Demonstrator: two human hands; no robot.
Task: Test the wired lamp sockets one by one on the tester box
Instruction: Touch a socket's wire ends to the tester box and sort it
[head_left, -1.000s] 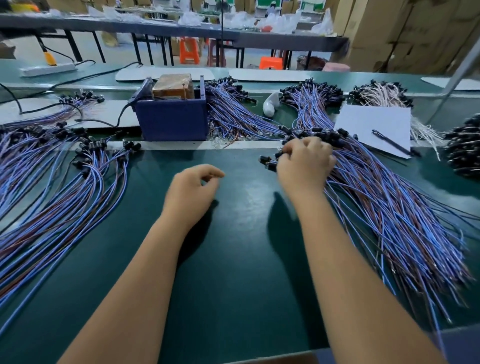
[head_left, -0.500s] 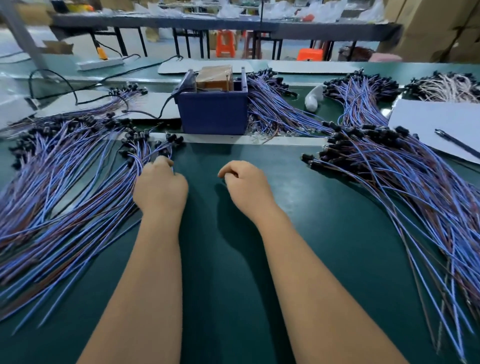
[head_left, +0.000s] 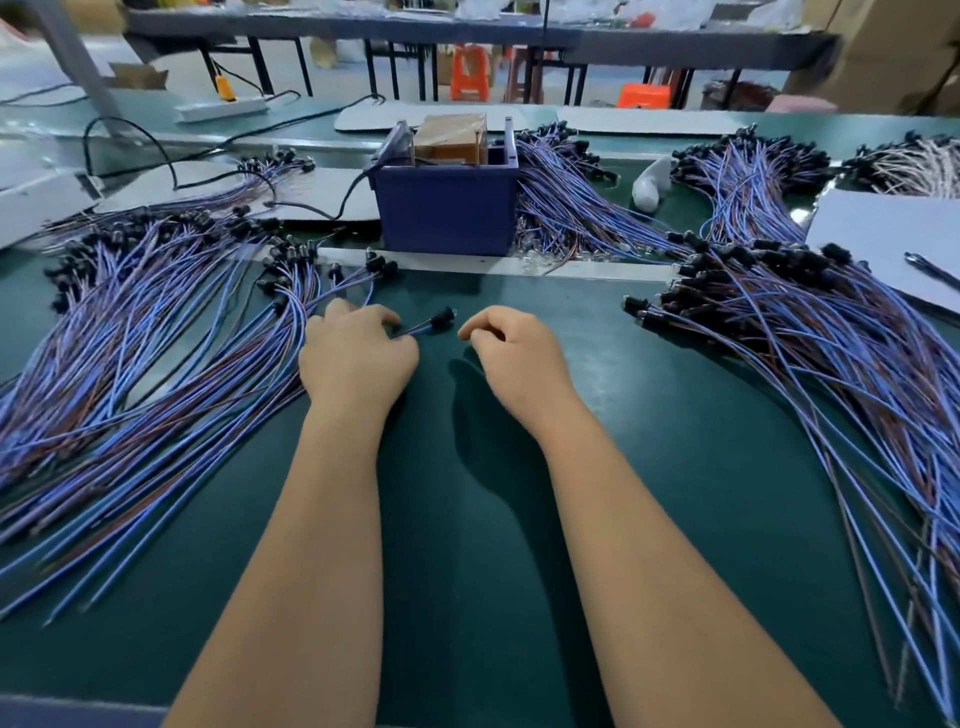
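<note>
- Lamp socket (head_left: 441, 316), black, on blue and brown wires: was held just in front of the tester box (head_left: 447, 208), lifted slightly off the green table (head_left: 467, 519), its socket end pointing toward the right hand.
- Left hand (head_left: 358, 358): lay in front of the tester box and to its left, fingers curled, pinching the wires of the lamp socket just behind its black end.
- Right hand (head_left: 514, 353): lay in front of the tester box, just beside the socket end but apart from it, fingers loosely curled with thumb and forefinger nearly meeting, holding nothing.
- Tester box: dark blue, open-topped, with a brown block (head_left: 451, 136) inside and a black cable (head_left: 332, 210) running off to its left.
- Left pile of wired sockets (head_left: 130, 338): spread to the left of the tester box, black ends toward the box's side of the table.
- Right pile of wired sockets (head_left: 810, 332): spread to the right of the tester box, reaching the near table edge.
- Further bundles (head_left: 571, 197): lay against the right side of the tester box and beyond.
- White sheet (head_left: 883, 234) with a pen (head_left: 932, 270): far right of the tester box.
- Power strip (head_left: 221, 108): behind and left of the tester box.
</note>
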